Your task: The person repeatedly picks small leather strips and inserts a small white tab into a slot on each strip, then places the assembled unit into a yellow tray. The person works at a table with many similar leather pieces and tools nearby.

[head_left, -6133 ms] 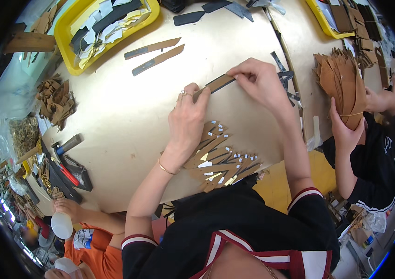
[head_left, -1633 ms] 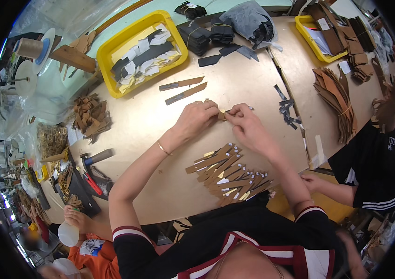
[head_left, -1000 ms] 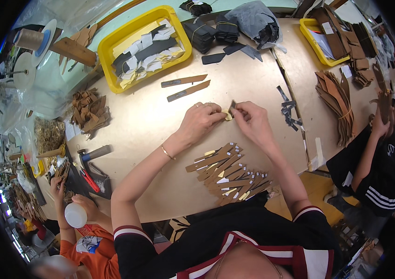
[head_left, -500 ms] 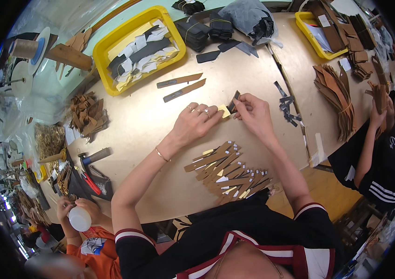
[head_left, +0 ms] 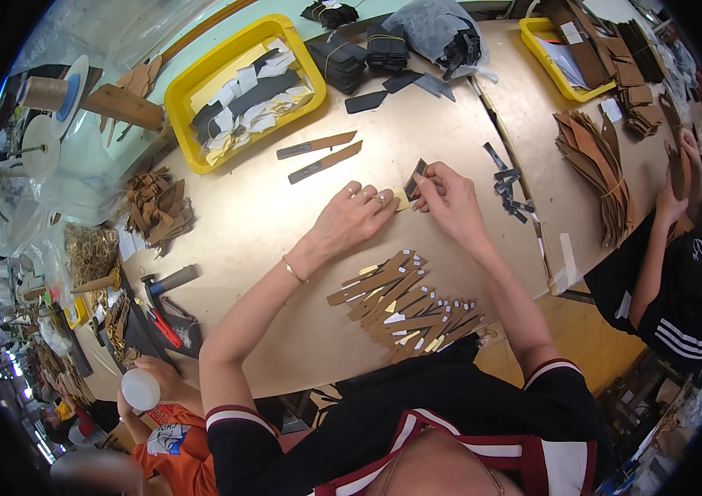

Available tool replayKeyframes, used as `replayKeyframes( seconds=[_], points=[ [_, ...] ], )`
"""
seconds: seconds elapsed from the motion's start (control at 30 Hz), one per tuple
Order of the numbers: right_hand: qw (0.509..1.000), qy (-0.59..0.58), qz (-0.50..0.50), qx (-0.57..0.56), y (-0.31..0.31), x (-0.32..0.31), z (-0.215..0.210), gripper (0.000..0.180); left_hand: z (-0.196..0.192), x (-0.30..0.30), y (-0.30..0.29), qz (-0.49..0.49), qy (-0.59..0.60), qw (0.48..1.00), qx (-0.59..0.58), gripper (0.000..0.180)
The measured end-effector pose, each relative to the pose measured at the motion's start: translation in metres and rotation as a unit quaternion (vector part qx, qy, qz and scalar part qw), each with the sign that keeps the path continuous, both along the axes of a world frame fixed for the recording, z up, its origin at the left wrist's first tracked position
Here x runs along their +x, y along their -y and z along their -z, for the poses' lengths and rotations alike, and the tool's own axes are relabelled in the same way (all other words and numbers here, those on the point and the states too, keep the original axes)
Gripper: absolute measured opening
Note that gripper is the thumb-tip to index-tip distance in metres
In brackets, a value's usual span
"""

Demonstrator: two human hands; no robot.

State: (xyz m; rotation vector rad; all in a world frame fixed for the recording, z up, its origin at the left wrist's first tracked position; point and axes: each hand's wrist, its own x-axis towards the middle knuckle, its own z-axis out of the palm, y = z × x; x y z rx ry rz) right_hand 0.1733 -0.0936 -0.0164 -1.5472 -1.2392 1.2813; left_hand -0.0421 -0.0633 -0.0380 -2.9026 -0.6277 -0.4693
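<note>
Over the middle of the table my right hand (head_left: 450,200) pinches a small dark rectangular piece (head_left: 416,175) between thumb and fingers, holding it on a slant. Close by on its left, my left hand (head_left: 352,218) is closed, with its fingertips on a small pale yellow piece (head_left: 402,199). That yellow piece lies between the two hands and is mostly covered by fingers. Beyond my left hand, two brown strips with black patches, a farther strip (head_left: 330,141) and a nearer strip (head_left: 339,158), lie side by side. Nearer me spreads a pile of brown strips (head_left: 392,298) with white tags and yellow bits.
A yellow tray (head_left: 181,124) of cut scraps stands at the far left. Small black strips (head_left: 508,180) lie right of my hands. A hammer (head_left: 173,279) and red-handled tool (head_left: 165,329) are at left. Co-workers sit on both sides; one at right handles brown pieces (head_left: 680,169).
My left fingers have edged right, covering more of the yellow piece. My right hand keeps its pinch on the dark piece, almost in place. The co-workers' hands on both sides have shifted.
</note>
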Motion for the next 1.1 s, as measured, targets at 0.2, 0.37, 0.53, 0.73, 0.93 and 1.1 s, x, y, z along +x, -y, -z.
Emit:
replayKeyframes(
  seconds=[0.2, 0.37, 0.53, 0.73, 0.93, 1.1],
  points=[
    [0.998, -0.051, 0.025, -0.022, -0.001, 0.002, 0.003, 0.019, -0.002, 0.002, -0.006, 0.008, -0.017, 1.0, -0.002, 0.028],
    [0.996, -0.07, 0.047, 0.009, 0.003, 0.001, 0.011, 0.02, 0.0, 0.003, -0.003, 0.001, 0.002, 1.0, 0.0, 0.028],
    [0.997, -0.007, 0.017, 0.074, 0.009, 0.0, 0.013, 0.019, 0.001, 0.006, -0.002, -0.004, 0.016, 1.0, 0.006, 0.026],
    [0.958, 0.171, -0.095, 0.209, 0.027, -0.002, 0.008, 0.025, -0.008, 0.005, -0.002, -0.028, 0.001, 0.998, -0.063, 0.021],
    [0.796, 0.515, -0.188, 0.257, 0.036, -0.023, 0.006, 0.032, -0.019, -0.033, 0.027, -0.188, 0.164, 0.956, -0.151, 0.026],
    [0.791, 0.489, -0.188, 0.317, 0.014, -0.008, -0.009, 0.035, -0.018, -0.057, 0.066, -0.304, 0.224, 0.911, -0.163, 0.029]
  ],
)
